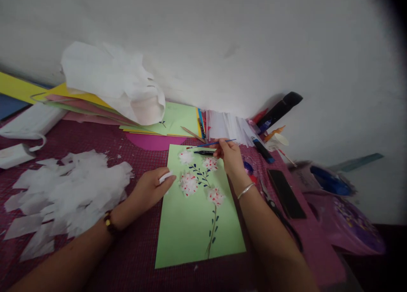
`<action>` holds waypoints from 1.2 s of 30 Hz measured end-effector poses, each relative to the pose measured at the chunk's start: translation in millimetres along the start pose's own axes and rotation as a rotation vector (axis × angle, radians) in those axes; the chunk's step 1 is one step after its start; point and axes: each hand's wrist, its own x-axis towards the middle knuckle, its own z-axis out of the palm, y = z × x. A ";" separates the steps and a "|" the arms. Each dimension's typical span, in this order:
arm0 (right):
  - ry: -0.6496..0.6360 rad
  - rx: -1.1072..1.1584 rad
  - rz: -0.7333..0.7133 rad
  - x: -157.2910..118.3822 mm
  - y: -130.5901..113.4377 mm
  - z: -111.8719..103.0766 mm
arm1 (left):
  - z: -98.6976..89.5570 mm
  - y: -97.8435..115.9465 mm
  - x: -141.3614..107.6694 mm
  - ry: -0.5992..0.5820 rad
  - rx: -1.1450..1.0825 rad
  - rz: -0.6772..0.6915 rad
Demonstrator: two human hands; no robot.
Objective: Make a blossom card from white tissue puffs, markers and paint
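A light green sheet of paper [187, 228] lies in front of me with a flower picture on it. Its stem and dark leaves are drawn, and several fluffy white paper blossoms [188, 183] carry red specks. My left hand [154, 185] is closed at the sheet's left edge, pinching a small white piece of paper [165, 177]. Over the sheet's top right, my right hand [228, 155] grips a thin paintbrush [203, 145] with a blue handle, its tip toward the left. A black marker [204, 152] sits just under the brush; whether the fingers also hold it I cannot tell.
Torn white tissue pieces [85, 190] are heaped at left. Coloured sheets and crumpled white paper [108, 76] stand against the wall. Pencils [193, 133], white strips [225, 124], a cutter knife [263, 150], scissors [280, 213] and a dark phone [286, 193] lie behind and right.
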 end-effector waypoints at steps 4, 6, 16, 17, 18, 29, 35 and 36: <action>0.026 -0.008 0.016 0.9 3.4 -1.5 | -0.6 0.8 0.8 0.002 0.003 0.008; 0.029 0.006 0.020 1.1 5.2 -1.0 | -0.5 0.5 1.2 -0.002 0.002 0.014; 0.045 0.038 0.032 2.0 6.2 -2.3 | 1.2 -4.5 -0.1 0.004 0.000 0.030; 0.054 0.039 0.024 2.3 4.6 -3.9 | 1.4 -4.8 -0.1 0.003 0.003 0.028; 0.067 0.031 0.014 2.7 3.1 -5.5 | 1.5 -5.2 0.0 0.001 0.007 0.024; 0.040 -0.100 -0.052 3.4 4.7 -8.6 | 1.5 -5.7 0.9 -0.009 0.015 0.007; 0.115 -0.097 -0.063 2.1 -6.0 -12.0 | 1.9 -4.9 0.9 0.004 0.001 0.017; 0.118 -0.097 -0.061 2.0 -6.5 -12.1 | 2.1 -5.1 0.9 0.005 0.002 0.019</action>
